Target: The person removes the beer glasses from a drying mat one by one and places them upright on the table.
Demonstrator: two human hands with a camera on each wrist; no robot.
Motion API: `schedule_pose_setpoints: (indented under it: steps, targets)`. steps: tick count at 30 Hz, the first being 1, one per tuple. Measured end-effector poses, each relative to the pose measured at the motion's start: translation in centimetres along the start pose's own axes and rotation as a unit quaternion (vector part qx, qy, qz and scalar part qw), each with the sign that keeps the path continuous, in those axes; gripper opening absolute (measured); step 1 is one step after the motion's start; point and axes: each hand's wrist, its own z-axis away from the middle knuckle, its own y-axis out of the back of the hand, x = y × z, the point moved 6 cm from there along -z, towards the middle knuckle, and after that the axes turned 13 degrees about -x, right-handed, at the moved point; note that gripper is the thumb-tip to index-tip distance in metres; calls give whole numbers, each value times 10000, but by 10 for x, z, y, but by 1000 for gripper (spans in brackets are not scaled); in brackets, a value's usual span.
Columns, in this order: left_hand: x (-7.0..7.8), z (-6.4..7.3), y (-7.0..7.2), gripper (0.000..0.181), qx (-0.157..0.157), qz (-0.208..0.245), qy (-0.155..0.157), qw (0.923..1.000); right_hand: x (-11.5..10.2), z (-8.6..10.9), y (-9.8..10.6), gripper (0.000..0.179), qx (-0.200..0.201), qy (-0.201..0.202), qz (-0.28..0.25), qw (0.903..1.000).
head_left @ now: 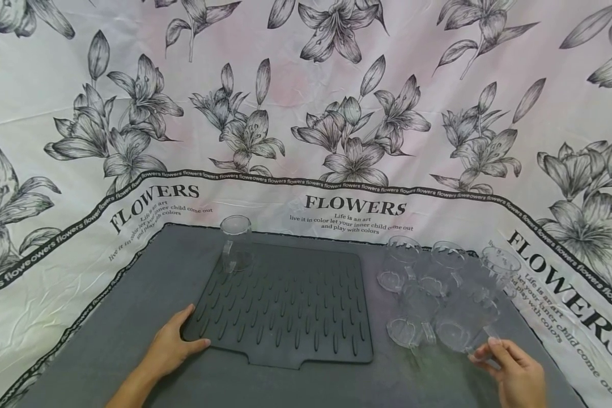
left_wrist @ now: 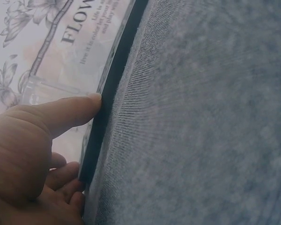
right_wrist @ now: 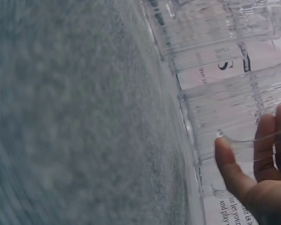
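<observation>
A dark ribbed drying mat [head_left: 285, 306] lies flat, its near-left corner between the thumb and fingers of my left hand [head_left: 170, 345]. The thumb touches the near edge, and the fingers rest along the left side. One clear glass mug [head_left: 237, 246] stands on the mat's far-left corner, handle towards me. At the right, my right hand [head_left: 515, 368] pinches the handle of a clear glass mug [head_left: 466, 320], the front-right one of a group. In the right wrist view, the thumb and fingers of the right hand [right_wrist: 253, 164] meet around that clear handle.
Beside the held mug stands another glass mug [head_left: 413, 317]. Behind them is a row of glass mugs, one at the left [head_left: 400, 263] and one at the right [head_left: 500, 263]. A grey cloth [head_left: 336, 385] covers the table, and a flower-printed curtain [head_left: 285, 124] surrounds its back and sides.
</observation>
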Motion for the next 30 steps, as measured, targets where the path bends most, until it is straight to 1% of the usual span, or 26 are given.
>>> schedule_pose_setpoints:
  steps: [3, 10, 13, 15, 17, 18, 19, 20, 21, 23, 24, 25, 26, 27, 28, 29, 30]
  targets:
    - [-1, 0, 0, 103, -10, -10, 14, 10000, 5, 2, 3, 21, 47, -176, 102, 9998]
    - [0, 1, 0, 102, 19, -50, -29, 10000, 10, 4, 5, 21, -3, -306, 46, 9995]
    - [1, 1, 0, 102, 34, -76, -23, 10000, 11, 3, 6, 21, -68, -390, 88, 9992]
    - [1, 1, 0, 102, 29, -88, -14, 10000, 11, 3, 7, 21, -70, -457, 209, 9987]
    - [1, 0, 0, 102, 27, -93, -17, 10000, 8, 3, 8, 22, 86, -545, 382, 9977]
    - [1, 0, 0, 102, 27, -90, -23, 10000, 6, 3, 9, 22, 293, -609, 512, 9964]
    - [1, 0, 0, 102, 31, -95, -30, 9999, 3, 3, 10, 23, 606, -698, 738, 9930]
    - [1, 1, 0, 102, 32, -97, -41, 9999, -1, 3, 12, 22, 961, -828, 1073, 9861]
    - [1, 1, 0, 102, 32, -96, -46, 9999, -6, 4, 14, 21, 1297, -939, 1410, 9770]
    - [0, 1, -1, 102, 34, -81, -60, 9999, -18, 6, 16, 22, 1910, -1172, 2352, 9458]
    - [-1, 1, -1, 102, 36, -81, -68, 9999, -25, 8, 16, 22, 2187, -1279, 2821, 9253]
    - [-1, 1, -1, 102, 42, -87, -78, 9999, -32, 8, 15, 21, 2392, -1315, 3236, 9060]
    - [-1, 1, -1, 102, 38, -78, -83, 9999, -39, 9, 13, 20, 2494, -1281, 3548, 8919]
    - [-1, 0, -1, 102, 35, -72, -87, 9999, -46, 10, 11, 17, 2571, -1227, 3763, 8816]
    - [-1, 0, -1, 102, 40, -65, -99, 9999, -54, 11, 8, 11, 2675, -1159, 3849, 8757]
    - [-1, 0, 0, 102, 43, -79, -112, 9999, -61, 12, 4, 5, 2753, -1005, 3788, 8779]
    - [0, 0, 0, 102, 47, -74, -124, 9999, -68, 14, -1, 4, 2842, -819, 3761, 8781]
